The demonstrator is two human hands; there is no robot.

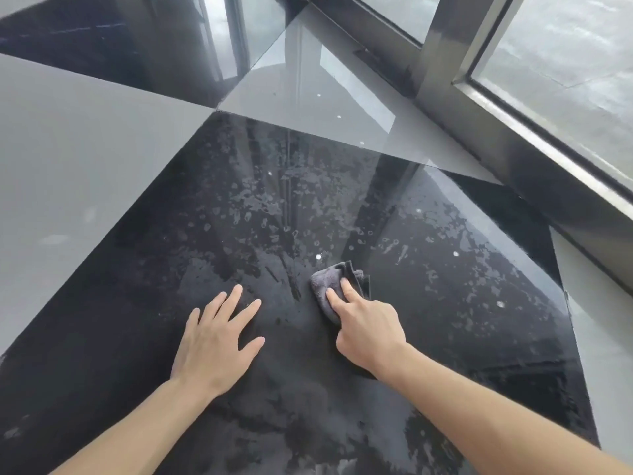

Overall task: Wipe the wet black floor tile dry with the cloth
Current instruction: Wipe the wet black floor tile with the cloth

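Note:
A large glossy black floor tile point(205, 234) fills the middle of the head view, covered with water drops and wet patches, most of them toward its far and right parts. A small grey cloth point(325, 281) lies bunched on the tile. My right hand point(366, 325) presses down on the cloth's near part, with two fingers stretched over it. My left hand point(215, 337) rests flat on the tile to the left of the cloth, fingers spread, holding nothing.
Grey floor tiles point(68, 159) border the black one on the left, far side and right. A metal window frame point(513, 132) with glass runs along the right. Another black tile point(102, 39) lies at the far left.

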